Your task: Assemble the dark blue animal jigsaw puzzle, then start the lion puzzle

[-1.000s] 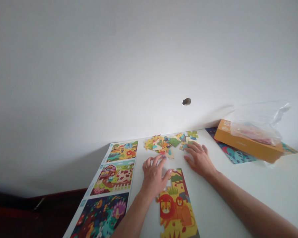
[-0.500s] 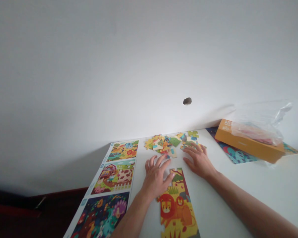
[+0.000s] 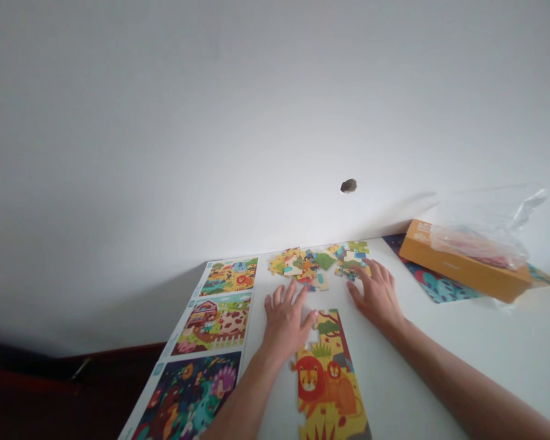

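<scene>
My left hand (image 3: 284,321) rests with spread fingers on the white table, its thumb beside the upper left corner of a partly joined jigsaw puzzle (image 3: 327,385) showing lions. No piece shows in it. My right hand (image 3: 376,293) has its fingers apart at the right side of the loose jigsaw pieces (image 3: 323,261); its fingertips reach the edge of the heap and hide part of it. A pale piece (image 3: 319,281) lies at the near side of the heap, in front of the left fingertips.
To the left lies a sheet of printed pictures (image 3: 219,324) with animal scenes. An orange box (image 3: 458,266) with a clear plastic bag (image 3: 486,241) on it stands at right, over a dark printed sheet (image 3: 440,289). A white wall (image 3: 275,153) with a hole (image 3: 348,186) rises behind the table.
My right hand has shifted right, uncovering more pieces on that side of the heap. My left hand has drawn slightly left, its thumb moving off the joined puzzle's top.
</scene>
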The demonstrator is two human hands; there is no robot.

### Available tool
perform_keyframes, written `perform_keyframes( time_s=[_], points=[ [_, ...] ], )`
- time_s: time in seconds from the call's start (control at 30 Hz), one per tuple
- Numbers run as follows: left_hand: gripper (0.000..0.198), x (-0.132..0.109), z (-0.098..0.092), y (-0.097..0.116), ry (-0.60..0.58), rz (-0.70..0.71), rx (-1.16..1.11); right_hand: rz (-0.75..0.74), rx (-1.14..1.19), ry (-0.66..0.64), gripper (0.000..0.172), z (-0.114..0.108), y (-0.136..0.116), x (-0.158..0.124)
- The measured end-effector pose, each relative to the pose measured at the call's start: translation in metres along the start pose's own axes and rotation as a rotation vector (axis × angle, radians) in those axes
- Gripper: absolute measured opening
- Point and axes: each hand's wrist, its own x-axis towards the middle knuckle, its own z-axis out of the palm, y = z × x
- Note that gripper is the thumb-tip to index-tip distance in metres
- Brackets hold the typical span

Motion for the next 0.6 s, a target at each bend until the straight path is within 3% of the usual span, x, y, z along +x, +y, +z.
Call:
perform_keyframes(
  time_s=[0.17,0.33,0.47,0.6],
  points=[
    [0.049,0.001,-0.005,0.002,0.015,0.037,-0.090,0.055,0.001,-0.071,0.040,0.004,0.005,0.000],
    [0.038,0.000,-0.021,0.009,0.027,0.248,-0.289,-0.045,0.063,-0.005,0.036,0.001,0.003,0.002],
    [0.036,-0.003,-0.032,0.017,-0.129,0.419,-0.368,-0.219,0.097,-0.131,0.042,-0.004,-0.001,0.002],
    [0.040,-0.003,-0.036,0.020,-0.186,0.426,-0.364,-0.331,0.084,-0.292,0.046,-0.006,-0.004,0.000]
  ],
)
